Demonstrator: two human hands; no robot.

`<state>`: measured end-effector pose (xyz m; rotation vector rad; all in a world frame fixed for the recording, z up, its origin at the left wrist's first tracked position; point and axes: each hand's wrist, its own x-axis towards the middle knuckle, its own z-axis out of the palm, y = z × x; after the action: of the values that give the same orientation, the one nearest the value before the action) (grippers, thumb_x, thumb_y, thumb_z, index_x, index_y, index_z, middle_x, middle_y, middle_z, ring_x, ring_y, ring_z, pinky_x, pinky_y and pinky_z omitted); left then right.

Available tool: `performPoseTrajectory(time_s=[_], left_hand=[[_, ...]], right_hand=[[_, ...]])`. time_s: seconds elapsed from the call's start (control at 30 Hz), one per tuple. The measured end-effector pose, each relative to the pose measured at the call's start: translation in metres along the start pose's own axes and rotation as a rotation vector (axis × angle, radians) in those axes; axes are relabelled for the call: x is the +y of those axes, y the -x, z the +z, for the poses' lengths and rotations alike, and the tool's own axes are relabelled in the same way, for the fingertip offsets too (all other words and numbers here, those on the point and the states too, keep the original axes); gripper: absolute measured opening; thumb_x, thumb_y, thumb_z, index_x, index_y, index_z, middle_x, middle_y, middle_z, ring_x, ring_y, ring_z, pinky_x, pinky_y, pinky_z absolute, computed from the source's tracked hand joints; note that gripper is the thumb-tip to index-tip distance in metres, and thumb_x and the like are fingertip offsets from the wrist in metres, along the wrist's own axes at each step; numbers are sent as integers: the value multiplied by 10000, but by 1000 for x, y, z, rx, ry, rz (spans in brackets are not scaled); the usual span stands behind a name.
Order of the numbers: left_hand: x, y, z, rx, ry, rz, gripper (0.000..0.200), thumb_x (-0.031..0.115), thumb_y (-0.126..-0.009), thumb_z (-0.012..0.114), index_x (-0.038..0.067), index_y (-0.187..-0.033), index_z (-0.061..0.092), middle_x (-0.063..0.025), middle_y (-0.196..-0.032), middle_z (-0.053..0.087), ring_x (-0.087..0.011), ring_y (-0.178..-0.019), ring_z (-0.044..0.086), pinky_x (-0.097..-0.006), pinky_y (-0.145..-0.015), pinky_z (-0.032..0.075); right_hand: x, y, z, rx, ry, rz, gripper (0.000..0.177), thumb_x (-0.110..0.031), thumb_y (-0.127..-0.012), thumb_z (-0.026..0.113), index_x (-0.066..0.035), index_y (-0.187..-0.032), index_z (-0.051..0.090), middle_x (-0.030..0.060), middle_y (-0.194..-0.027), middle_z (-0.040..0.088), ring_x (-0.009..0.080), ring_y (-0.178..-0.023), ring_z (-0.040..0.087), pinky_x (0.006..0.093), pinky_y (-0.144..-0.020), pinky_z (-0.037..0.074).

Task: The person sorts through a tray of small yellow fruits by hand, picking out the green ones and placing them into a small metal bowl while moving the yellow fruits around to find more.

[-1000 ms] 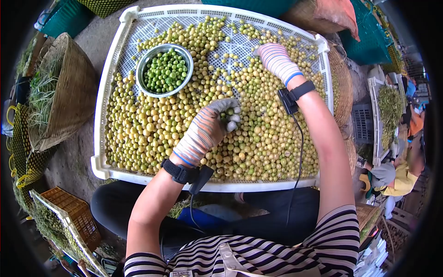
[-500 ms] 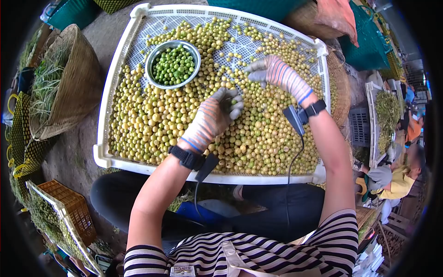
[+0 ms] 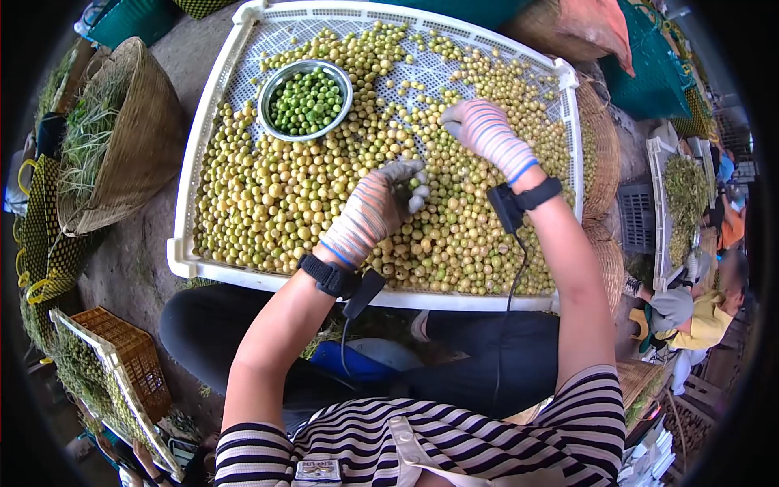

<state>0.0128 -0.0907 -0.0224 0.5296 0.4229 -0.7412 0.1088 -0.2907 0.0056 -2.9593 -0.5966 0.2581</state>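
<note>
A white slatted tray [image 3: 182, 235] in front of me holds a thick spread of small round yellow-green fruits [image 3: 268, 207]. Toward its far left stands a metal bowl [image 3: 264, 122] of greener fruits [image 3: 304, 103]. My left hand [image 3: 380, 201], in a striped glove with grey fingertips, is over the middle of the fruits; its fingers are curled, and a bit of green shows between them. My right hand [image 3: 480, 134], gloved alike, is farther off to the right, fingers bent down onto the fruits. Whatever its fingertips hold is hidden.
A wicker basket of grassy stems [image 3: 134, 130] stands left of the tray. Below it, another fruit-filled tray [image 3: 105, 357] leans by an orange crate [image 3: 134, 357]. Woven baskets [image 3: 599, 154] touch the right side. Cables run from both wrist devices. A person in yellow [image 3: 698, 321] sits at right.
My right hand has shifted slightly right and nearer, its outstretched fingers now curled down. The left hand stays nearly in place, fingers still curled. The view has tilted a little.
</note>
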Motion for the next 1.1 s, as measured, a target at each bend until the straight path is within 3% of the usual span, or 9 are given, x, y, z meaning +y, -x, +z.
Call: performPoseTrajectory(time_s=[0.33,0.47,0.6,0.67,0.7,0.77,0.87,0.97,1.1], left_hand=[[-1,8,-8,49,73,26,248,237,-937,467,29,-1029,565,-89,-930,608,-247,-797,610,-298,-664,532],[-1,0,-12,85,62,29,263,262,-939,468,30,-1023,560,-100,-954,605,-256,-821,607,-308,-671,535],[-3,-2,-8,54,143,27,239,221,-927,489,28,-1056,545,-78,-887,577,-197,-748,576,-269,-615,514],[2,-8,-16,-58,202,8,186,152,-912,517,20,-1035,564,-71,-857,583,-174,-733,572,-258,-599,514],[9,0,-3,205,231,49,154,88,-896,531,10,-1022,574,-77,-841,588,-169,-720,573,-243,-601,513],[29,2,-11,125,152,162,135,68,-878,559,-15,-982,581,-99,-869,606,-190,-745,600,-245,-642,536],[78,3,-7,44,61,386,146,41,-883,522,-46,-998,502,-151,-904,585,-228,-765,596,-275,-655,543],[119,8,2,228,243,439,336,34,-879,493,-60,-1148,313,-260,-1012,520,-350,-865,598,-398,-771,555],[130,12,-5,187,24,582,399,66,-868,539,-23,-1207,349,-186,-1095,506,-319,-933,574,-418,-826,521]], right_hand=[[-21,-18,14,-155,265,162,153,-65,-770,564,-29,-857,683,171,-878,669,305,-850,658,416,-706,533],[-20,0,5,-195,-282,188,237,-340,-753,621,-157,-882,697,84,-850,680,241,-791,648,362,-739,505],[-58,27,-9,-258,-537,-153,229,-275,-775,665,-68,-872,679,140,-802,659,251,-740,641,344,-683,500],[-65,25,-8,-196,-444,-91,233,-265,-784,646,-62,-898,667,166,-862,639,332,-786,611,385,-746,490],[-61,20,-3,-11,-366,-103,241,-251,-780,643,-74,-943,657,168,-922,631,333,-837,603,392,-781,483],[-45,6,14,253,-87,-181,310,-220,-771,632,-109,-1060,619,164,-1101,577,338,-1028,544,407,-892,446],[-33,1,32,207,143,-251,294,-155,-754,633,-99,-1042,622,152,-1112,553,327,-1086,502,411,-935,417],[-16,-5,10,-186,207,-48,186,-100,-734,615,-62,-913,650,174,-1002,580,326,-983,561,402,-862,470],[44,4,-19,-383,183,239,255,-72,-773,549,-27,-998,662,205,-1042,629,323,-971,622,419,-845,486]])
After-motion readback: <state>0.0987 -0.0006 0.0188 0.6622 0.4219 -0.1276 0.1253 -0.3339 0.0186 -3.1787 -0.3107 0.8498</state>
